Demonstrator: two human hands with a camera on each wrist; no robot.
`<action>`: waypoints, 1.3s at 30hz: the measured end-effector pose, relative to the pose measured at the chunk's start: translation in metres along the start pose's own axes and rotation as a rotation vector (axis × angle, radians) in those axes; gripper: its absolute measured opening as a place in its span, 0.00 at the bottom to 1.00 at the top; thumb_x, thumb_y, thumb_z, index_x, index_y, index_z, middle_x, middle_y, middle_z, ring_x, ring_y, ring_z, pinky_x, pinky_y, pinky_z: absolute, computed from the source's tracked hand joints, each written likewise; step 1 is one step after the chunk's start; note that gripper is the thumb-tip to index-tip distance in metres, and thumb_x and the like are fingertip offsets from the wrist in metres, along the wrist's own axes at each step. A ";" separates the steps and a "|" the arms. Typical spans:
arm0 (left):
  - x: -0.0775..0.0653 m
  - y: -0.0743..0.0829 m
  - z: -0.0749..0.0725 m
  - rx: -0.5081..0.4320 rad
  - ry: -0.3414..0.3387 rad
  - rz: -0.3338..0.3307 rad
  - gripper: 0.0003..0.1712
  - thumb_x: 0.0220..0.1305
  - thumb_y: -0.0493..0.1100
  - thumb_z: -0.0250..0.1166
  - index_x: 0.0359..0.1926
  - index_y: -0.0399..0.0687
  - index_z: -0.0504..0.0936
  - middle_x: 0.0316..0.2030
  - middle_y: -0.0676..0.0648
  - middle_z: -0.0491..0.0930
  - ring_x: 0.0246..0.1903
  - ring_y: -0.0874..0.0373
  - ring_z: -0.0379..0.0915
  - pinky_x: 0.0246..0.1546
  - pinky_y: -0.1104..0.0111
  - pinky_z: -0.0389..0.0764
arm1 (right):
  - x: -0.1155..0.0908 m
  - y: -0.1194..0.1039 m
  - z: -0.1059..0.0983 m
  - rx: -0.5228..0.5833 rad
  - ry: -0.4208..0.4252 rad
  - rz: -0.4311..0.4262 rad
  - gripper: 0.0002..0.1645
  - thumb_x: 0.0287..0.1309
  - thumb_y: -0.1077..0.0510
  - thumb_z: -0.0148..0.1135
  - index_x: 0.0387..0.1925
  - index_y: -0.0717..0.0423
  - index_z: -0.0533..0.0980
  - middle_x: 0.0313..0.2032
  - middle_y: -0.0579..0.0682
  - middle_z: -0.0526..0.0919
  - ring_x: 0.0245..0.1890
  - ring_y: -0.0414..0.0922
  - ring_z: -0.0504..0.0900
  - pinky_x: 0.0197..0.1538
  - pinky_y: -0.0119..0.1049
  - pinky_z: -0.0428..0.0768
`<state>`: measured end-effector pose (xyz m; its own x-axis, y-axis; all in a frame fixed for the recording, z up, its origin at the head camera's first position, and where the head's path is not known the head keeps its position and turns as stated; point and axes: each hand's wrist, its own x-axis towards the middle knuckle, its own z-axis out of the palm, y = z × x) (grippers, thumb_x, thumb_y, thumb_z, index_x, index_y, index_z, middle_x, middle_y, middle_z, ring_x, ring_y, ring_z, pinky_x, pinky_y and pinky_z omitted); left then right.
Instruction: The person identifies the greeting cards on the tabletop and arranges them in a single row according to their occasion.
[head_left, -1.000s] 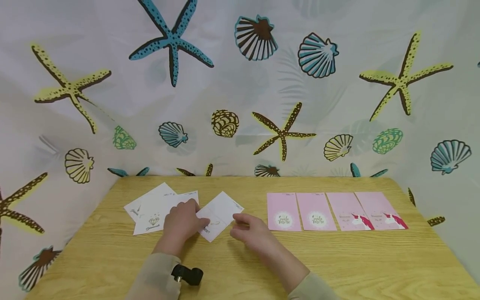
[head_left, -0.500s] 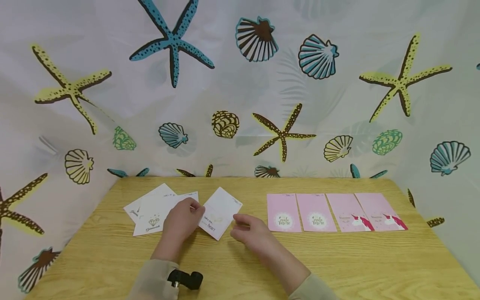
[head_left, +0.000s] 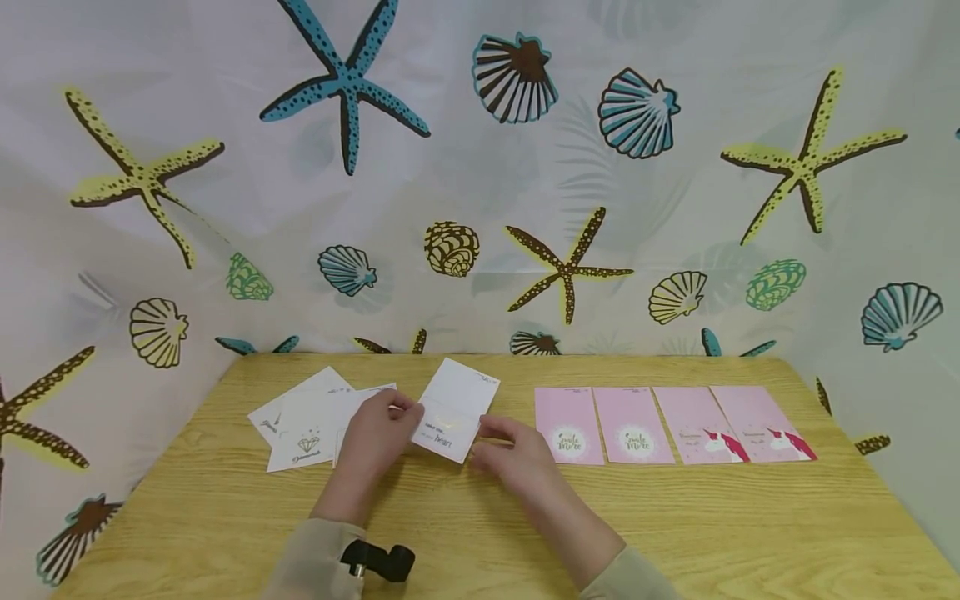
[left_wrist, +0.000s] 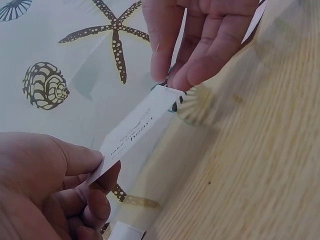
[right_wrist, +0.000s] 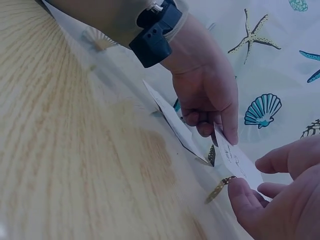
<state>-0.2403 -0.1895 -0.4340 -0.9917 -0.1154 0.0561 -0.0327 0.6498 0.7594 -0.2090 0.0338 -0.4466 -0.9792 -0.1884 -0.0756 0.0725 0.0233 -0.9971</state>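
A white card [head_left: 452, 412] with small dark lettering and the word "heart" is held up above the table, tilted. My left hand [head_left: 382, 433] pinches its left edge between thumb and fingers, as the left wrist view shows with the card [left_wrist: 137, 125] edge-on. My right hand [head_left: 517, 458] is at the card's right edge, thumb and fingers parted on either side of it; in the right wrist view these fingers [right_wrist: 277, 160] do not clearly grip it. Left of my left hand lie overlapping white cards [head_left: 307, 429], one with a diamond print; my hand partly covers one.
Pink cards stand in a row at the right of the wooden table [head_left: 720, 525]: "Smile More" cards [head_left: 567, 417] first, then unicorn cards [head_left: 701, 421]. A curtain [head_left: 450, 167] printed with starfish and shells hangs behind the table. A black wrist camera [head_left: 378, 560] sits on my left sleeve.
The held card has turned and moved slightly up and right with my left hand. My left thumb has moved from its face to its edge. My right hand has come closer to it.
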 end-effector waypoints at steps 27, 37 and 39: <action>-0.010 0.039 0.041 0.198 -0.010 0.059 0.09 0.77 0.47 0.70 0.46 0.46 0.85 0.39 0.49 0.87 0.34 0.53 0.80 0.40 0.55 0.80 | -0.002 -0.013 -0.044 -0.212 0.155 -0.018 0.29 0.67 0.64 0.68 0.69 0.62 0.82 0.64 0.58 0.85 0.53 0.50 0.83 0.46 0.36 0.82; -0.010 0.037 0.056 0.219 -0.031 0.028 0.10 0.76 0.47 0.72 0.48 0.45 0.86 0.39 0.49 0.88 0.35 0.54 0.81 0.42 0.54 0.82 | -0.005 -0.009 -0.051 -0.232 0.146 0.007 0.29 0.69 0.63 0.68 0.70 0.62 0.81 0.68 0.60 0.82 0.62 0.55 0.83 0.54 0.44 0.86; -0.010 0.035 0.059 0.232 -0.034 0.029 0.10 0.76 0.47 0.72 0.48 0.45 0.86 0.38 0.49 0.88 0.34 0.54 0.80 0.40 0.55 0.81 | -0.005 -0.008 -0.051 -0.240 0.139 0.009 0.29 0.70 0.63 0.68 0.70 0.62 0.81 0.69 0.61 0.82 0.64 0.57 0.82 0.57 0.45 0.85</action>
<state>-0.2392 -0.1214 -0.4458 -0.9961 -0.0714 0.0508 -0.0279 0.8081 0.5884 -0.2144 0.0850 -0.4376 -0.9965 -0.0512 -0.0664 0.0509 0.2591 -0.9645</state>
